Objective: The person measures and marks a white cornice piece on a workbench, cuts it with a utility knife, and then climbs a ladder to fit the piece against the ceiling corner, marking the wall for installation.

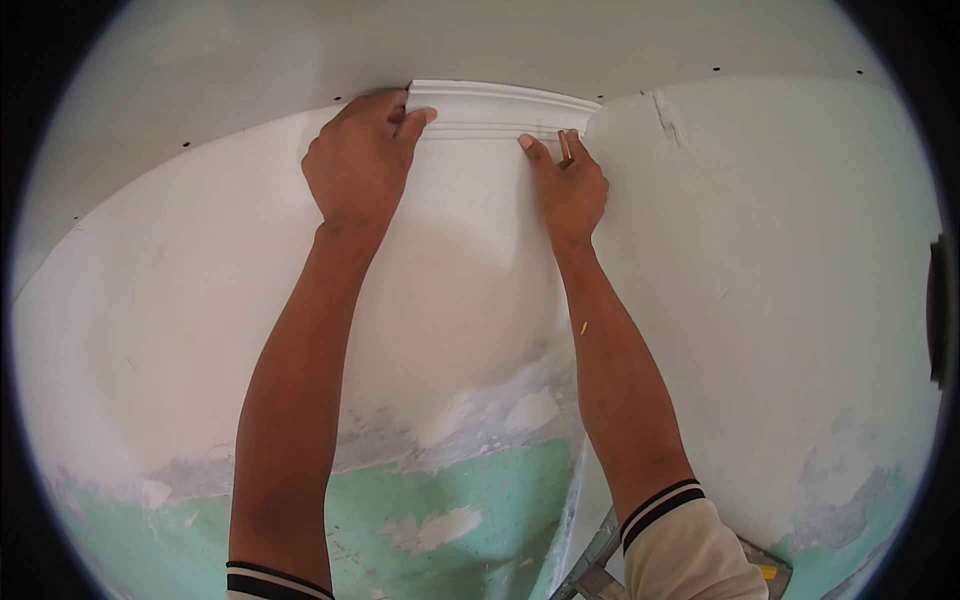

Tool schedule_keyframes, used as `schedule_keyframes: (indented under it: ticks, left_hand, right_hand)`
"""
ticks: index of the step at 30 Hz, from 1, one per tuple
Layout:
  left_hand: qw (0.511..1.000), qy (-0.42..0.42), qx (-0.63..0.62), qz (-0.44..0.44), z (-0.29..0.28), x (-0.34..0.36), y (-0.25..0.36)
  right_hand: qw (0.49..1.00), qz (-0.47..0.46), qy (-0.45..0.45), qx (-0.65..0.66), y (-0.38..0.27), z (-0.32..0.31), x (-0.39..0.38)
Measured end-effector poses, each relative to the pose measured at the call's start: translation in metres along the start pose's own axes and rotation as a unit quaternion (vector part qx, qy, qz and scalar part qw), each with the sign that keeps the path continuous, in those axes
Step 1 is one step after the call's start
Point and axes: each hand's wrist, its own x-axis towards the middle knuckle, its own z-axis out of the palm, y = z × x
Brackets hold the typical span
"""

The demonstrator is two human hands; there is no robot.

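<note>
A short length of white cornice moulding (490,108) sits along the joint between wall and ceiling, its right end at the room's corner. My left hand (362,155) grips its left end, thumb on the front face and fingers curled behind the end. Below the right end, my right hand (572,190) has its thumb raised against the lower edge. Between the fingers of that hand is a slim reddish-brown stick that looks like a pencil (564,146), its tip close to the moulding. The other right fingers are partly hidden.
The ceiling (560,40) has several dark screw holes near its edge. A crack (664,118) marks the right wall. Low down, green paint (450,500) is peeling. A ladder (598,560) stands beneath my right arm, and a dark object (938,312) is at the far right.
</note>
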Motion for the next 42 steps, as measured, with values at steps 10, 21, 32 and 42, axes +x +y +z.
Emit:
schedule_keyframes:
  ticks: [10,21,32,42]
  left_hand:
    - [0.999,-0.021,0.012,-0.034,0.002,-0.001,0.005]
    - [0.999,-0.020,0.009,-0.045,0.003,-0.001,0.007]
    - [1.000,0.023,-0.005,0.001,0.006,-0.003,0.000]
    - [0.922,-0.082,-0.036,0.376,0.013,-0.018,0.002]
  right_hand:
    - [1.000,-0.015,0.005,-0.014,0.003,-0.001,0.001]
    - [1.000,-0.005,0.010,-0.007,0.000,-0.003,0.000]
    - [1.000,0.007,-0.003,-0.012,-0.004,-0.004,0.001]
    - [1.000,0.011,-0.003,-0.017,-0.005,-0.005,0.000]
